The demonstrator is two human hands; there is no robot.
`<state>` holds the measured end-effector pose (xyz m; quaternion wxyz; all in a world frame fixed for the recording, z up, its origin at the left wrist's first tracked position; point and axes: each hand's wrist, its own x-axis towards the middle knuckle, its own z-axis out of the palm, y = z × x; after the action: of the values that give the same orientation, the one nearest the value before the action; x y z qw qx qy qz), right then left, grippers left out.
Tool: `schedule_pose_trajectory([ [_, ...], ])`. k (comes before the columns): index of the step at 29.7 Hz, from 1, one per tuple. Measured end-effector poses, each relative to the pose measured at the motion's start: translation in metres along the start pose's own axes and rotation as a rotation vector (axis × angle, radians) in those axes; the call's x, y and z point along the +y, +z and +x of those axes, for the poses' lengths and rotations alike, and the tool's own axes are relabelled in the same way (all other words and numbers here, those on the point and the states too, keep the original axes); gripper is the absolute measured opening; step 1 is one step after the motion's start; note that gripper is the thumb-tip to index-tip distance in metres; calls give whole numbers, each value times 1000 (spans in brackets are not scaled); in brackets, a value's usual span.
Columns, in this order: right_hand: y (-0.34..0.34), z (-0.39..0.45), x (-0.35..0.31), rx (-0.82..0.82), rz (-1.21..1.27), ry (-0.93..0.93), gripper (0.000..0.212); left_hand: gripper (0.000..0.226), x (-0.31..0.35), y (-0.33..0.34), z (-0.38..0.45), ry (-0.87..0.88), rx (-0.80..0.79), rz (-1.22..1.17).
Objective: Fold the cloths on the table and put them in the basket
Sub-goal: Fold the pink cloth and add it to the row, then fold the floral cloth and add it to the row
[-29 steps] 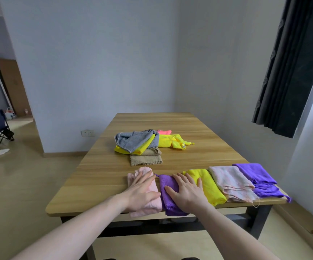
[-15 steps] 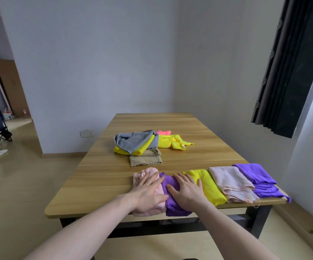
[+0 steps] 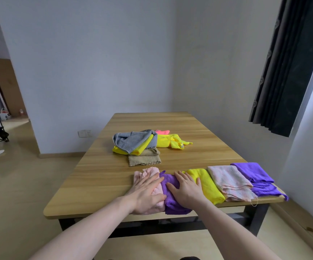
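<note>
Both hands lie flat on folded cloths at the near edge of the wooden table (image 3: pixel 99 177). The left hand (image 3: pixel 148 194) has its fingers straight and spread, and it presses down on the pale pink folded cloth (image 3: pixel 148 172), which is the leftmost one in the row. The right hand (image 3: pixel 186 190) is also released, with the fingers straight, and it rests on the small purple folded cloth (image 3: pixel 170 203), which touches the pink one on its right side. Neither hand grasps anything.

The row goes on along the near edge toward the right corner: a yellow folded cloth (image 3: pixel 211 186) just beside the right hand, then a light pink patterned cloth (image 3: pixel 230 181), then a larger purple cloth (image 3: pixel 255 177) that lies at the near right corner, with one end hanging a little over the edge.

Near the middle of the table there is a loose pile that is not yet folded: a grey towel (image 3: pixel 131 140) lies over a yellow cloth (image 3: pixel 121 151), and a beige cloth (image 3: pixel 144 158) is partly under them on the near side. Beside the pile, toward the right edge, is another yellow cloth (image 3: pixel 170 141), crumpled, and behind it a small coral pink cloth (image 3: pixel 162 131).

I cannot see the basket in this view.
</note>
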<state>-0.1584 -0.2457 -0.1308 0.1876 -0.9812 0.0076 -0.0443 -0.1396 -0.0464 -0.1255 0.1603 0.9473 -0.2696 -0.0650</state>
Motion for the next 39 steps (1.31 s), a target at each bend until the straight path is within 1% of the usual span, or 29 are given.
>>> schedule_pose_trajectory([
  [10,-4,0,-3,-24,21,27,74,74,4,-1,-6,6,4,-7],
  [12,-9,3,-5,21,81,18,71,76,2,1,-5,8,17,-22],
  [14,-18,9,-8,116,127,-21,65,80,-1,2,-2,11,29,-32],
  [16,-25,16,-5,179,91,-71,59,83,-1,2,-2,18,37,-51],
  [18,-22,24,3,153,31,-91,58,83,-2,0,-3,8,19,-112],
  [20,-16,25,11,120,19,-63,58,86,1,-11,-4,5,-26,-191],
  [21,-12,26,14,126,26,-52,57,88,1,-20,-2,10,-67,-259],
  [22,-7,27,19,136,26,-43,56,90,0,-28,2,9,-94,-375],
  [23,-6,26,20,152,17,-40,56,88,-2,-40,6,-2,-78,-502],
  [24,-3,27,21,159,3,-47,56,79,-8,-49,11,-19,2,-579],
  [25,-4,26,19,156,-12,-51,56,64,-16,-60,18,-64,114,-595],
  [26,4,37,26,150,0,-40,56,45,-31,-67,46,-130,219,-523],
  [27,5,37,27,151,-10,-40,56,30,-42,-77,62,-193,318,-378],
  [28,4,35,25,157,-13,-55,56,22,-54,-85,72,-244,358,-217],
  [29,4,35,25,158,-14,-48,56,21,-63,-86,84,-266,330,-110],
  [30,5,33,23,171,-9,-54,56,22,-70,-85,91,-265,259,-30],
  [31,6,36,31,176,-3,-48,56,25,-71,-80,108,-257,181,28],
  [33,7,37,29,184,6,-55,55,35,-74,-73,117,-260,102,112],
  [35,8,36,27,185,8,-63,55,46,-77,-72,122,-260,127,130],
  [36,8,37,27,194,18,-65,55,48,-75,-76,126,-257,182,107],
  [39,8,36,28,202,36,-73,56,41,-71,-97,136,-229,310,18],
])
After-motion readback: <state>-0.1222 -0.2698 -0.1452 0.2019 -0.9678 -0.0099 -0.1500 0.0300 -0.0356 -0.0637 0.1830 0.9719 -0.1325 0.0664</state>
